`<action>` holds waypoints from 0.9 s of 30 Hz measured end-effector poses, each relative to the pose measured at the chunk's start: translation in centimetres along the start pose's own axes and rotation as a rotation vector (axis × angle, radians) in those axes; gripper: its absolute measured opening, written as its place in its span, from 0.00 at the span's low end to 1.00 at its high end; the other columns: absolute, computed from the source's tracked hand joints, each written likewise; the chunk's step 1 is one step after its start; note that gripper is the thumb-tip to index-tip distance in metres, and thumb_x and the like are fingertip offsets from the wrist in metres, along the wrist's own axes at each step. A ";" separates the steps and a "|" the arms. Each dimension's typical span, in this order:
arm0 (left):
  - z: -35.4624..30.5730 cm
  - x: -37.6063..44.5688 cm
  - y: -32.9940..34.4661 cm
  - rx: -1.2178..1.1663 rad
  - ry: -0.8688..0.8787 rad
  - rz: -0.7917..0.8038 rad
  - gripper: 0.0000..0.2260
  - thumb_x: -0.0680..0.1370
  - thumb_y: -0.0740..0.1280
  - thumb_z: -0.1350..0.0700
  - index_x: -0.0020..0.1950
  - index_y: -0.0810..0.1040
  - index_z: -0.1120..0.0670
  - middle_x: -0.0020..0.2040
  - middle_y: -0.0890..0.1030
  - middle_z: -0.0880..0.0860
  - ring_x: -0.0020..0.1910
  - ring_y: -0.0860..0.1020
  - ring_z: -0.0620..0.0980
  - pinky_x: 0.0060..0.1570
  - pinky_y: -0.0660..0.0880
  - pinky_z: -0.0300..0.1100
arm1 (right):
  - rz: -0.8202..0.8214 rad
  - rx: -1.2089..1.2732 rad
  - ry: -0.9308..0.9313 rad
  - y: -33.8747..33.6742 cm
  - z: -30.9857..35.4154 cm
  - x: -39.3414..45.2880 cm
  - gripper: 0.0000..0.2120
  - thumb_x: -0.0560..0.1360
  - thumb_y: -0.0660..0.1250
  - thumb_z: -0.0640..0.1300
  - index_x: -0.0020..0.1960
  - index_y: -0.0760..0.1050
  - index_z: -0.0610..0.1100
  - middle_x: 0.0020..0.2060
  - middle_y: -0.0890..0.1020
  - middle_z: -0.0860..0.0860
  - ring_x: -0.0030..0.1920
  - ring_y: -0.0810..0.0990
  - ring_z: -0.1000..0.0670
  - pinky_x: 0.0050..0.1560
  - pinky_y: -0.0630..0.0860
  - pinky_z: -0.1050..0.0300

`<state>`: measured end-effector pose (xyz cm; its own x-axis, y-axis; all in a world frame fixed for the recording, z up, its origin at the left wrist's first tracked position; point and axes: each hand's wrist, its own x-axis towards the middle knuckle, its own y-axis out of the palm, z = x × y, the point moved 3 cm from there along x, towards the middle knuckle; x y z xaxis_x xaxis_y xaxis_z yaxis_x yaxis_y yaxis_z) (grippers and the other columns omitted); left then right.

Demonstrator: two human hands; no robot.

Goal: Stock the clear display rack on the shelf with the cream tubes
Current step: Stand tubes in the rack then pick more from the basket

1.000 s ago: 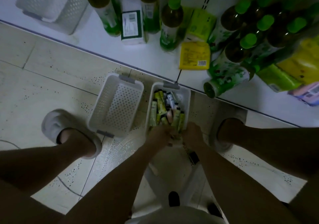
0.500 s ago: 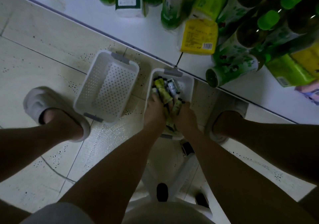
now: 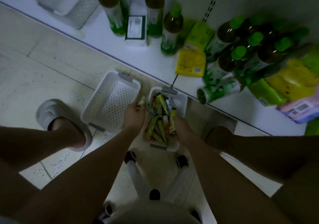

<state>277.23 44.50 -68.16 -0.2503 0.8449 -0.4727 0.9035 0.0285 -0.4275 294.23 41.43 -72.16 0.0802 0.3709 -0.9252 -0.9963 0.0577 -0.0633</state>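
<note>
A small white basket on the floor holds several cream tubes, mostly yellow-green. My left hand is at the basket's left rim, closed on a pale cream tube that sticks up past my fingers. My right hand is inside the basket's near right part, closed around a yellow-green tube. The clear display rack is not in view.
An empty perforated white basket sits just left of the full one. The low white shelf carries green-capped bottles, yellow packs, a fallen bottle and a white bin. My slippered left foot and a white stool are close.
My left hand has lifted to the basket's left rim with a pale tube in it. My right hand stays in the basket, gripping a tube. The view has tilted up toward the shelf.
</note>
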 end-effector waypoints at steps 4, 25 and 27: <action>-4.6 -0.3 -1.5 -0.083 0.039 -0.060 0.14 0.82 0.59 0.53 0.48 0.73 0.64 0.39 0.76 0.61 0.39 0.74 0.53 0.40 0.69 0.45 | 0.065 0.015 -0.150 -1.9 3.2 -5.5 0.12 0.79 0.63 0.51 0.42 0.78 0.46 0.38 0.80 0.47 0.34 0.78 0.50 0.35 0.76 0.57; -45.2 -20.5 -10.7 0.247 1.182 0.211 0.10 0.79 0.67 0.53 0.41 0.76 0.57 0.31 0.76 0.47 0.31 0.76 0.45 0.37 0.76 0.48 | -0.117 -0.562 -1.149 -13.8 22.9 -44.5 0.10 0.72 0.74 0.37 0.44 0.72 0.40 0.29 0.79 0.45 0.27 0.80 0.50 0.30 0.80 0.59; -47.2 -22.8 -11.0 0.200 1.206 0.267 0.11 0.79 0.67 0.53 0.38 0.74 0.55 0.30 0.74 0.47 0.32 0.76 0.45 0.37 0.78 0.47 | -0.062 -0.488 -1.217 -15.1 22.8 -47.5 0.07 0.73 0.72 0.35 0.46 0.74 0.36 0.31 0.81 0.43 0.30 0.82 0.49 0.34 0.81 0.59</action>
<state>289.43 50.14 -16.32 0.5054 0.7653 0.3986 0.7820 -0.2110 -0.5865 306.15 44.07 -18.76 -0.1542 0.9880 -0.0041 -0.8777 -0.1388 -0.4586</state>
